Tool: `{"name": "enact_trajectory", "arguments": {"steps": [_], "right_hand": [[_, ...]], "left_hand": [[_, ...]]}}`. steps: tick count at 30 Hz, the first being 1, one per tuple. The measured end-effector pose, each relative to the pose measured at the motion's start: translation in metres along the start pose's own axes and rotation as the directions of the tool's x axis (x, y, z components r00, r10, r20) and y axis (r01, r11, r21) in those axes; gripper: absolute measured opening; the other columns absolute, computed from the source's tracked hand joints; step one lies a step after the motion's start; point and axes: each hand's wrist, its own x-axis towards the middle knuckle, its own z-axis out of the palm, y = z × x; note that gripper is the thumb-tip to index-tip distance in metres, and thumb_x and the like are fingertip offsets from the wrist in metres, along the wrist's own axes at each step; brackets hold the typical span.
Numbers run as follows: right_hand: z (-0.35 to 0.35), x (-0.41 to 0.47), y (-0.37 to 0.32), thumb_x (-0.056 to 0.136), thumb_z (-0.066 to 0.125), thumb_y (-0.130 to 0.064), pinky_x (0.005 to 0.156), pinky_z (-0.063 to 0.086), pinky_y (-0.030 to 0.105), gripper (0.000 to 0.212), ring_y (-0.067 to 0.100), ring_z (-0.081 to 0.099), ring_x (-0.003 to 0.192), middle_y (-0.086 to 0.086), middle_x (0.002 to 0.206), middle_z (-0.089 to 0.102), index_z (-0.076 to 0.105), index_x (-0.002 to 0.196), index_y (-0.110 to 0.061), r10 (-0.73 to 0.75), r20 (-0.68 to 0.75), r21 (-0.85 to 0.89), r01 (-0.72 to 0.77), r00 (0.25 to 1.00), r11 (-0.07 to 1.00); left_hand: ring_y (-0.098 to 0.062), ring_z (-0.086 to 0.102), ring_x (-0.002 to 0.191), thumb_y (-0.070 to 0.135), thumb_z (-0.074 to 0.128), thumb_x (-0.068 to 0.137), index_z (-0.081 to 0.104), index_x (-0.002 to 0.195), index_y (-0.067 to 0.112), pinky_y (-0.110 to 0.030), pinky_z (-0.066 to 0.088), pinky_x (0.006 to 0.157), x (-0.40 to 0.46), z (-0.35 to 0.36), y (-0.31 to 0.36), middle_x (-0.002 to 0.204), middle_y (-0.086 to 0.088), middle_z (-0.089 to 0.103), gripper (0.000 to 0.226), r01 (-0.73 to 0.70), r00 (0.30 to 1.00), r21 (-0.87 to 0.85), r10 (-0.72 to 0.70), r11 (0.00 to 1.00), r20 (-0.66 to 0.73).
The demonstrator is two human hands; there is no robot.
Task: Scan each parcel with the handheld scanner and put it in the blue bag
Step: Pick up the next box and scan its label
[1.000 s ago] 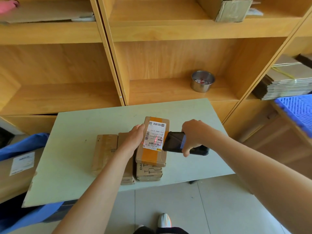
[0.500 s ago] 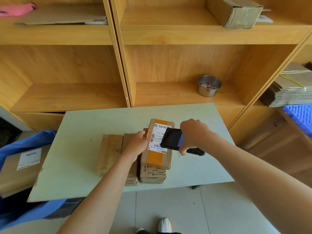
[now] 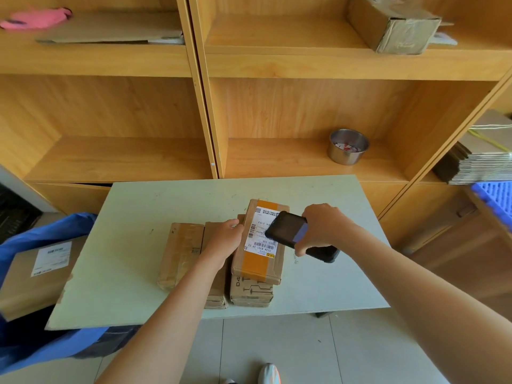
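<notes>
A brown parcel (image 3: 259,261) with orange tape and a white label lies on top of a stack on the pale table (image 3: 133,245). My left hand (image 3: 225,239) grips its left edge. My right hand (image 3: 322,228) holds the black handheld scanner (image 3: 288,230) over the label's right side. More brown parcels (image 3: 180,253) lie side by side to the left, partly under my left arm. The blue bag (image 3: 41,347) stands open at the table's left, with a labelled box (image 3: 36,275) inside.
Wooden shelves stand behind the table, holding a steel cup (image 3: 348,146), a taped box (image 3: 393,23), flat cardboard (image 3: 110,29) and a pink cloth (image 3: 36,19). Folded cartons (image 3: 482,159) and a blue crate (image 3: 498,195) are at right. Tiled floor lies below.
The scanner has moved left over the label, and its red light is no longer seen on it. The view has shifted so the blue bag shows more at left.
</notes>
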Motion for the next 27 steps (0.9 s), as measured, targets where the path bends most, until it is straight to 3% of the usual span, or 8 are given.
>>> {"name": "enact_trajectory", "arguments": {"steps": [2, 5, 7, 12, 18, 23, 27], "right_hand": [[0.01, 0.011, 0.005, 0.065, 0.086, -0.052, 0.066, 0.053, 0.028, 0.056, 0.021, 0.068, 0.084, 0.005, 0.093, 0.07, 0.068, 0.103, -0.016, 0.019, 0.049, 0.281, -0.032, 0.999, 0.959], [0.037, 0.025, 0.01, 0.066, 0.091, -0.041, 0.066, 0.054, 0.029, 0.045, 0.021, 0.07, 0.082, 0.007, 0.092, 0.074, 0.073, 0.097, -0.014, 0.104, 0.069, 0.706, -0.122, 0.992, 0.698], [0.056, 0.033, 0.011, 0.068, 0.091, -0.039, 0.062, 0.055, 0.028, 0.042, 0.02, 0.069, 0.077, 0.006, 0.088, 0.074, 0.073, 0.095, -0.013, 0.149, 0.068, 0.821, -0.14, 0.987, 0.554], [0.082, 0.038, 0.01, 0.075, 0.087, -0.035, 0.087, 0.062, 0.046, 0.04, 0.029, 0.071, 0.096, 0.011, 0.101, 0.076, 0.071, 0.102, -0.009, 0.129, 0.129, 0.947, -0.16, 0.983, 0.278], [0.085, 0.04, 0.006, 0.074, 0.088, -0.035, 0.086, 0.062, 0.047, 0.045, 0.029, 0.071, 0.098, 0.009, 0.102, 0.076, 0.07, 0.106, -0.009, 0.165, 0.103, 0.975, -0.133, 0.981, 0.18], [0.069, 0.039, -0.016, 0.078, 0.086, -0.035, 0.086, 0.062, 0.047, 0.042, 0.027, 0.071, 0.096, 0.009, 0.101, 0.076, 0.069, 0.107, -0.01, 0.177, 0.053, 0.982, -0.084, 0.983, 0.172], [0.06, 0.045, -0.073, 0.074, 0.088, -0.037, 0.087, 0.062, 0.048, 0.045, 0.028, 0.073, 0.096, 0.009, 0.1, 0.077, 0.069, 0.106, -0.011, 0.166, 0.018, 0.981, -0.05, 0.986, 0.188]], "left_hand": [[-0.024, 0.042, 0.139, 0.032, 0.037, 0.106, 0.038, 0.152, 0.017, -0.047, 0.038, 0.113, -0.001, 0.001, 0.001, 0.153, -0.004, 0.045, 0.049, 0.011, 1.0, -0.015, -0.011, 1.0, -0.006], [-0.023, 0.044, 0.137, 0.033, 0.04, 0.105, 0.04, 0.15, 0.019, -0.048, 0.037, 0.114, -0.004, 0.001, 0.002, 0.151, -0.003, 0.047, 0.048, 0.043, 0.999, -0.055, -0.043, 0.998, -0.015], [-0.022, 0.045, 0.136, 0.034, 0.041, 0.104, 0.043, 0.148, 0.02, -0.047, 0.036, 0.114, -0.005, 0.001, 0.002, 0.15, -0.002, 0.047, 0.047, 0.057, 0.998, -0.047, -0.057, 0.997, -0.015], [-0.023, 0.041, 0.138, 0.034, 0.04, 0.105, 0.041, 0.147, 0.017, -0.043, 0.031, 0.114, -0.007, 0.007, 0.003, 0.152, -0.003, 0.044, 0.045, 0.069, 0.998, -0.038, -0.069, 0.997, -0.003], [-0.022, 0.047, 0.133, 0.034, 0.041, 0.105, 0.045, 0.145, 0.017, -0.044, 0.035, 0.114, -0.004, 0.005, 0.006, 0.146, -0.002, 0.052, 0.044, 0.03, 0.999, -0.054, -0.029, 0.998, 0.019], [-0.016, 0.053, 0.117, 0.034, 0.042, 0.104, 0.055, 0.139, 0.018, -0.037, 0.043, 0.104, -0.003, -0.022, 0.012, 0.137, 0.0, 0.059, 0.04, -0.026, 1.0, -0.065, 0.026, 0.998, -0.002], [-0.015, 0.058, 0.113, 0.04, 0.042, 0.101, 0.06, 0.133, 0.024, -0.034, 0.046, 0.097, -0.002, -0.08, -0.004, 0.13, 0.005, 0.064, 0.04, -0.048, 0.999, -0.07, 0.046, 0.996, -0.026]]}}
